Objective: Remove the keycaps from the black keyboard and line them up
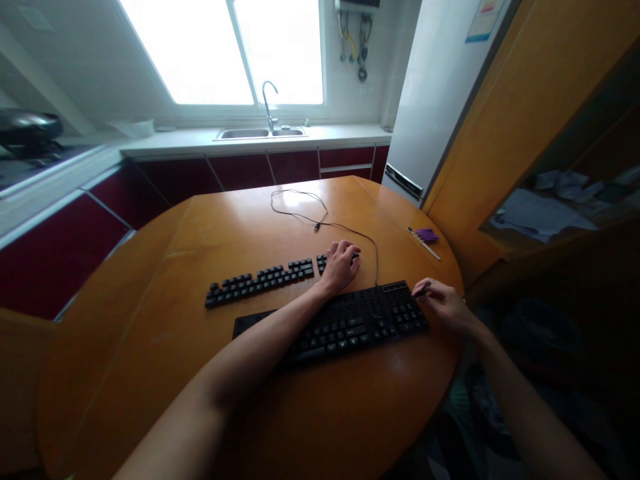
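Note:
A black keyboard (350,327) lies on the wooden table, partly hidden under my left forearm. Its upper rows look bare, while keycaps still sit on the lower rows and part of the number pad. Behind it, loose black keycaps (260,281) stand in rows. Over the right end of these rows is my left hand (341,265), fingers bent, with thumb and forefinger closed around a keycap (355,255). Just off the keyboard's right end, my right hand (445,303) pinches a small dark object (423,289) whose kind I cannot make out.
A thin cable (376,250) runs from the keyboard to a loop with a plug (317,227). A white stick-like brush (425,245) and a purple item (427,235) lie near the right edge of the table (150,267). Beyond are a sink (245,133) and a fridge (425,93).

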{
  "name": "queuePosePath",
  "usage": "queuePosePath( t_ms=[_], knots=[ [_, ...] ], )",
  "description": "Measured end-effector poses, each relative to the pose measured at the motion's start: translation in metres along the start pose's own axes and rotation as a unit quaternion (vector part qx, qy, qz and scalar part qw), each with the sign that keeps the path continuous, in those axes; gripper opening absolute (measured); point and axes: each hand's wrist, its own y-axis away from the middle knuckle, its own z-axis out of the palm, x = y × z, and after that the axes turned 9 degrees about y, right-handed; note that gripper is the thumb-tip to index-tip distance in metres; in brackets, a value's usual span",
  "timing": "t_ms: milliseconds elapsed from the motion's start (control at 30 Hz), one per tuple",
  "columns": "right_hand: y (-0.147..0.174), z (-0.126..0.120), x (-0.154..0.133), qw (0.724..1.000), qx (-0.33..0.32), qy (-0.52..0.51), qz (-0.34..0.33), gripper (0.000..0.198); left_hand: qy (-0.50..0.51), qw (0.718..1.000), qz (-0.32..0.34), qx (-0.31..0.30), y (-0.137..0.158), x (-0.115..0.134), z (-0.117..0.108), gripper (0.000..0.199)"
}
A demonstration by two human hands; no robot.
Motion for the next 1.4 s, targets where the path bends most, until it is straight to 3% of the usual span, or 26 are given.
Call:
queuePosePath(
  t_ms=[233, 433, 633, 800, 933, 1100, 1400],
  knots=[
    [-0.012, -0.002, 0.0, 0.999, -0.015, -0.001, 0.04, 0.035, 0.0, 1.0, 0.001, -0.007, 0.0, 0.001, -0.001, 0.02],
    [-0.015, 0.003, 0.009, 0.988, 0.128, -0.05, 0.07, 0.041, 0.003, 1.0, 0.008, -0.015, 0.0, 0.002, 0.001, 0.021],
    [-0.052, 0.015, -0.021, 0.971, 0.223, -0.082, 0.017, 0.033, 0.065, 0.996, 0.045, -0.036, -0.002, 0.007, -0.003, 0.022],
    [-0.102, 0.046, -0.05, 0.978, 0.189, -0.085, -0.033, 0.03, 0.143, 0.982, 0.099, -0.07, -0.001, 0.011, -0.008, 0.054],
    [-0.127, 0.07, -0.064, 0.976, 0.183, -0.084, -0.084, 0.029, 0.168, 0.982, 0.086, -0.015, -0.002, 0.007, -0.01, 0.04],
    [-0.127, 0.08, -0.066, 0.971, 0.193, -0.092, -0.105, 0.024, 0.165, 0.985, 0.054, -0.002, -0.003, 0.004, -0.011, 0.037],
    [-0.118, 0.076, -0.059, 0.968, 0.195, 0.026, -0.158, 0.018, 0.272, 0.957, 0.096, 0.034, -0.002, 0.001, 0.002, 0.041]
  ],
)
